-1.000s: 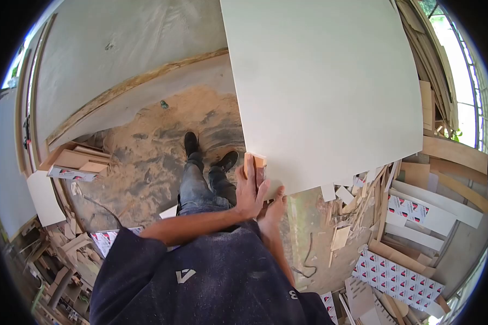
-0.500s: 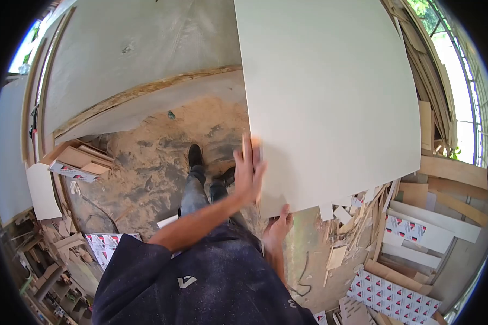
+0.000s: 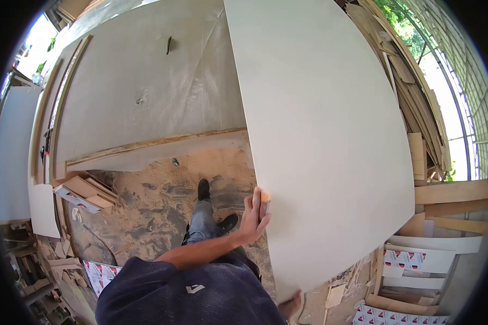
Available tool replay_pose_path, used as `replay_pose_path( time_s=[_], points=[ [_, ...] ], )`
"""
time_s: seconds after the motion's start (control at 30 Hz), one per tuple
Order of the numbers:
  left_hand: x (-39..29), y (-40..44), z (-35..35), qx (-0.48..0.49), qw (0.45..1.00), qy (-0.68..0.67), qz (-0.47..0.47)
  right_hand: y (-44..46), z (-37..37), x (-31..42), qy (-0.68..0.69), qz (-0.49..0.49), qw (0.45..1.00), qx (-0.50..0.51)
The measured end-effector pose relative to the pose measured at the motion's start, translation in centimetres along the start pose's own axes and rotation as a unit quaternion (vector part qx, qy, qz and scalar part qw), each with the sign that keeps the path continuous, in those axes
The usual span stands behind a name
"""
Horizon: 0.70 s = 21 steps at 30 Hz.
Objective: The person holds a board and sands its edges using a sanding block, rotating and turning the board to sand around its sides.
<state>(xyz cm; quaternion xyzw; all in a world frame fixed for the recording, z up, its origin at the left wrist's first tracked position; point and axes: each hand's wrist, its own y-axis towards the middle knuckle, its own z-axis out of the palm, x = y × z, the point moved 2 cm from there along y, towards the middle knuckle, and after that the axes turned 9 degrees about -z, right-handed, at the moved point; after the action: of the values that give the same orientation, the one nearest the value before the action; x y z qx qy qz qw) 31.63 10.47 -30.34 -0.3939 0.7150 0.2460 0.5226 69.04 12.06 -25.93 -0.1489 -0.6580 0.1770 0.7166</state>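
Observation:
A large white panel slants across the right half of the view, its long edge facing my body. My left hand is at that edge, its fingers wrapped round a small tan block pressed along it. The block's lower part is hidden by the fingers. At the panel's near corner, my right hand grips the edge with the thumb on top. Its other fingers are out of sight beneath the panel.
A big grey sheet-topped table with a wooden edge stands ahead. Sawdust covers the floor round my shoes. A box of offcuts is at the left. Leaning boards and stacked strips line the right side.
The panel reaches farther down toward my body, and its near corner sits lower in view. Both hands appear lower too, the left still at the long edge and the right at the corner.

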Motion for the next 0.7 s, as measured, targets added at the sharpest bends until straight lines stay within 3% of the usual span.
replay_pose_path(
  time_s=[0.1, 0.17, 0.2, 0.27, 0.37, 0.43, 0.53, 0.6, 0.7],
  points=[
    [-0.3, 9.7, -0.8, -0.025, 0.999, -0.030, -0.024, -0.6, -0.2, 1.8, 0.050, -0.003, 0.994, -0.099],
    [0.2, 16.2, -1.8, -0.077, 0.987, -0.098, -0.105, -0.1, -2.5, -1.0, 0.075, -0.035, 0.985, -0.152],
    [0.2, 17.4, -2.1, -0.075, 0.987, -0.097, -0.099, 0.4, -3.4, -3.4, 0.125, -0.039, 0.970, -0.206],
    [0.8, 18.5, -2.4, -0.023, 0.983, -0.047, -0.178, 1.5, -4.6, -7.8, 0.221, -0.042, 0.924, -0.309],
    [4.5, 18.3, -2.5, 0.017, 0.994, -0.008, -0.103, 2.2, -0.6, -12.0, 0.368, -0.042, 0.828, -0.420],
    [4.2, 18.2, -3.4, 0.050, 0.991, -0.001, -0.121, 3.0, 7.4, -13.9, 0.494, -0.030, 0.797, -0.348],
    [3.7, 19.6, -4.6, 0.083, 0.990, 0.013, -0.117, 5.0, 23.9, -12.8, 0.621, 0.051, 0.766, -0.155],
    [3.2, 21.1, -5.8, 0.087, 0.991, 0.027, -0.100, 7.9, 34.1, -9.2, 0.542, 0.169, 0.811, -0.143],
    [2.0, 25.3, -8.0, 0.093, 0.989, 0.073, -0.094, 10.7, 43.1, -7.2, 0.543, 0.195, 0.793, -0.193]
  ],
)
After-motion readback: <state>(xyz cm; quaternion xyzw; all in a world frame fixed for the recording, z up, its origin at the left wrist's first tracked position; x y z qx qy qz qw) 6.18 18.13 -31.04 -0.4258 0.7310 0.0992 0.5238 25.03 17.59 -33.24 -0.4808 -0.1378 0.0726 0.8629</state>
